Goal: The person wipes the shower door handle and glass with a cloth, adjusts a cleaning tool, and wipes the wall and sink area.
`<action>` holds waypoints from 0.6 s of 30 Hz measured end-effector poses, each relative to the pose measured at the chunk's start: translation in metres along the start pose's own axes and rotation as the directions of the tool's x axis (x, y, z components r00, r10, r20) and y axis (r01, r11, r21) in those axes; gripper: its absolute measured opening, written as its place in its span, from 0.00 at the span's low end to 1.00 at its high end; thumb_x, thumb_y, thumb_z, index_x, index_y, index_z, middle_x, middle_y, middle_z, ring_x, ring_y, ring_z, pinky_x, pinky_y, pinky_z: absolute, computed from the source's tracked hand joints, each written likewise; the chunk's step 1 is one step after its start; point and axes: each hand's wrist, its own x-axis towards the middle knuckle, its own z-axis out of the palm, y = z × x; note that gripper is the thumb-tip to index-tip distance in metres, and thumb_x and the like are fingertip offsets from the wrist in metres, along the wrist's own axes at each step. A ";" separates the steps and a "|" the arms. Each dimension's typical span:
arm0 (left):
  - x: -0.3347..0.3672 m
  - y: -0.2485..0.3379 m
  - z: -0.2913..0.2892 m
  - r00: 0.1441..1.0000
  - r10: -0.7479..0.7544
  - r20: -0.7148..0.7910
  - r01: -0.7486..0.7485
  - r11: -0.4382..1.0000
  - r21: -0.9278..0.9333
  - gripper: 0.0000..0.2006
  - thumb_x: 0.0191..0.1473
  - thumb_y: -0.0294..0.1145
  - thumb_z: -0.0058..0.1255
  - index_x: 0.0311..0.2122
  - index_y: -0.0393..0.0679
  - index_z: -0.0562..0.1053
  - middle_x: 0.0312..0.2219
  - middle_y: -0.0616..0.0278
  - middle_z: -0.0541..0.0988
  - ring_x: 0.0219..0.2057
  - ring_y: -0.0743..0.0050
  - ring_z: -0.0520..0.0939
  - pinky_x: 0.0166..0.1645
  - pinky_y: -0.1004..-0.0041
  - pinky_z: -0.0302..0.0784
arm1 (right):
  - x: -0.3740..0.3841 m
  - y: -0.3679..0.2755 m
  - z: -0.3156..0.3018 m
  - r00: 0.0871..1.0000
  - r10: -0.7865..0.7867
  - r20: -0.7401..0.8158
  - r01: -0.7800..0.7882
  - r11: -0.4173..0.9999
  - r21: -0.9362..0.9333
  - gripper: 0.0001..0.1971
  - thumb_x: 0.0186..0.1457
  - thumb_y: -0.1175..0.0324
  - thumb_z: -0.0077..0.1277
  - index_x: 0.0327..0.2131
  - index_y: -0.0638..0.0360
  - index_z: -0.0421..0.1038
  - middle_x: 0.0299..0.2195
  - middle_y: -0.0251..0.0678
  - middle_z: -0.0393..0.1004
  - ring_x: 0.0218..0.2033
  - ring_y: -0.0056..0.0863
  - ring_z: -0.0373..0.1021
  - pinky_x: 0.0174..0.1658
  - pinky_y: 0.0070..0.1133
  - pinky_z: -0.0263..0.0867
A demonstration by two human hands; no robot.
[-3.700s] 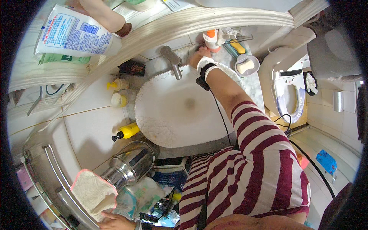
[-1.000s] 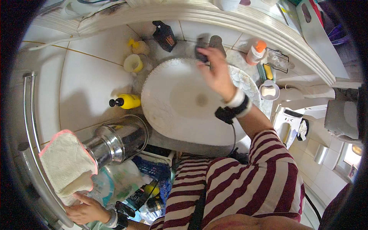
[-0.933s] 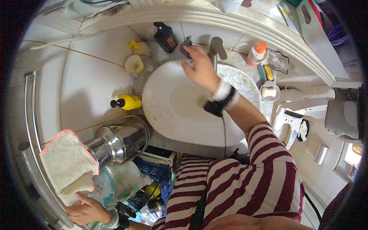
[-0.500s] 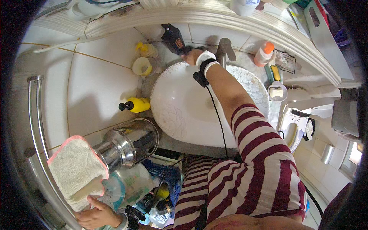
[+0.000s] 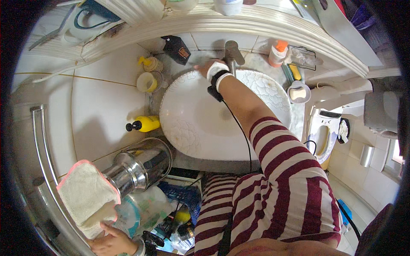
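Observation:
At the lower left, my left hand [image 5: 113, 243] holds a pale cloth [image 5: 87, 194] with a pink edge by its lower corner, thumb on top. The cloth spreads upward beside a metal rail. My right arm reaches across the white washbasin [image 5: 200, 123], and my right hand [image 5: 209, 68] is at its back rim, next to the tap [image 5: 232, 55]. One finger stretches left and nothing shows in this hand, though its other fingers are partly hidden. A black angular container [image 5: 176, 50] with orange lettering stands just left of it, apart from the fingers.
Left of the basin are a yellow pump bottle [image 5: 148, 123], a cup [image 5: 147, 82] and a shiny metal canister [image 5: 143, 164]. To its right lie a soap dish [image 5: 299, 92] and an orange-capped bottle [image 5: 278, 54]. A shelf edge [image 5: 213, 25] overhangs the back. A black cable runs from my right wrist.
My right hand has come away from the black container and moved slightly right, toward the tap. My left hand keeps hold of the cloth. The whole view has shifted a little.

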 end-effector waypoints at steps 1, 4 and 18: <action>0.001 0.000 0.000 1.000 -0.002 -0.005 0.002 1.000 0.000 0.35 0.48 0.63 0.44 0.44 0.35 0.67 0.30 0.50 0.72 0.31 0.49 0.73 0.31 0.58 0.66 | 0.003 0.005 -0.003 0.993 0.076 0.090 -0.070 0.995 -0.065 0.39 0.54 0.36 0.21 0.44 0.61 0.70 0.46 0.49 0.68 0.52 0.41 0.62 0.54 0.33 0.56; 0.004 0.003 -0.005 0.999 -0.002 -0.033 0.000 0.997 -0.073 0.34 0.48 0.63 0.44 0.44 0.36 0.67 0.29 0.51 0.72 0.29 0.50 0.73 0.30 0.58 0.65 | -0.022 0.004 -0.019 1.000 -0.007 -0.005 0.007 0.996 -0.085 0.33 0.54 0.40 0.33 0.44 0.61 0.69 0.44 0.49 0.70 0.46 0.43 0.67 0.49 0.34 0.62; 0.012 0.026 0.002 0.998 -0.045 -0.034 0.039 0.985 -0.167 0.36 0.48 0.67 0.38 0.43 0.37 0.68 0.30 0.55 0.71 0.31 0.55 0.73 0.31 0.61 0.65 | -0.126 0.066 0.073 0.978 -0.191 -0.080 0.181 0.976 -0.124 0.20 0.48 0.70 0.43 0.48 0.59 0.62 0.46 0.46 0.65 0.50 0.46 0.59 0.51 0.38 0.55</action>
